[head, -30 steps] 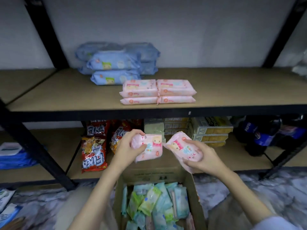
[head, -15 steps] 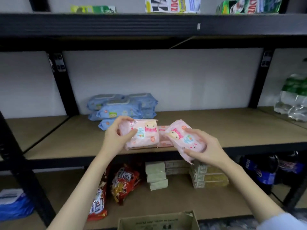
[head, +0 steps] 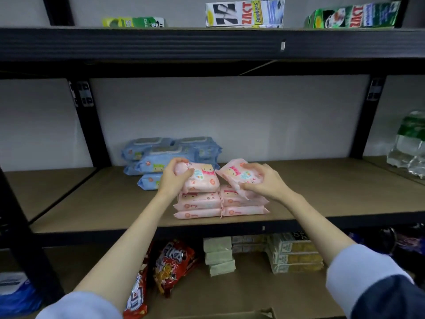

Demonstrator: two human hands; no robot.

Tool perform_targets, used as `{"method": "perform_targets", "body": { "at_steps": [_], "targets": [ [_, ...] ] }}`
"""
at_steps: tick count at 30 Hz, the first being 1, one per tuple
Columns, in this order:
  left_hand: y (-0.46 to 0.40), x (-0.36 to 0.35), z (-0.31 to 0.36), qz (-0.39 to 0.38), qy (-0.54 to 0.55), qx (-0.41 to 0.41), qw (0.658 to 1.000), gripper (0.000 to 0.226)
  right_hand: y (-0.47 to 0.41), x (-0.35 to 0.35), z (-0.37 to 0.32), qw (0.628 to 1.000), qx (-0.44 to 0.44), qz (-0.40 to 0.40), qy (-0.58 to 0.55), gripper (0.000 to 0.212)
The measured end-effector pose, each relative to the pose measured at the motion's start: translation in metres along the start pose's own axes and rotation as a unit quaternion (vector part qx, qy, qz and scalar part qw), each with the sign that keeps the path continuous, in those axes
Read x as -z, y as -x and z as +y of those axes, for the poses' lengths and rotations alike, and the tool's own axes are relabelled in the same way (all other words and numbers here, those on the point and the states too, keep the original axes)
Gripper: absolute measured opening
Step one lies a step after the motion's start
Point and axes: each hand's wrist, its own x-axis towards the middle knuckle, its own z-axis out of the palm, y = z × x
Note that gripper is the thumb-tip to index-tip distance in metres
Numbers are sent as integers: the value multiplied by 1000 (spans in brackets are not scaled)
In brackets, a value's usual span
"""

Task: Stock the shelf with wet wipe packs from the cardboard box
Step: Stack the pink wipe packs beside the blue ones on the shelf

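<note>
The left hand (head: 173, 179) is seen curled round a pink wet wipe pack (head: 200, 178), fingers over its far edge and thumb on the near face, and the right hand (head: 261, 180) is likewise wrapped round a second pink pack (head: 241, 174), which is tilted with its left corner raised. A second ago both packs were held low, just above the cardboard box (head: 230, 314); half a second ago they were carried level with the front lip of the middle shelf (head: 322, 192). Now they have been brought over the shelf board and lowered onto the pink stacks (head: 220, 204) already standing there, two side by side. The left pack appears to be touching the top of the left stack; whether the right pack rests on its stack or is just above it cannot be told. Only the top rim of the box is in view at the bottom edge, so what remains inside cannot be seen now.

It is judged that the carry is finished and the placing is in hand: both packs are yet to be released, and the right one must be levelled before it will sit flat. Blue wipe packs (head: 165, 157) are piled behind and to the left, near the pink stacks
</note>
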Motion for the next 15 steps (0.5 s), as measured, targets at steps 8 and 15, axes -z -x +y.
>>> {"method": "perform_targets", "body": {
  "at_steps": [8, 15],
  "targets": [
    [0, 11, -38, -43, -138, 126, 981, 45, -4, -11, 7, 989, -65, -84, 100, 63],
    [18, 11, -20, -59, -243, 13, 968, 10, 0, -4, -3, 991, -48, -71, 104, 43]
  ]
}}
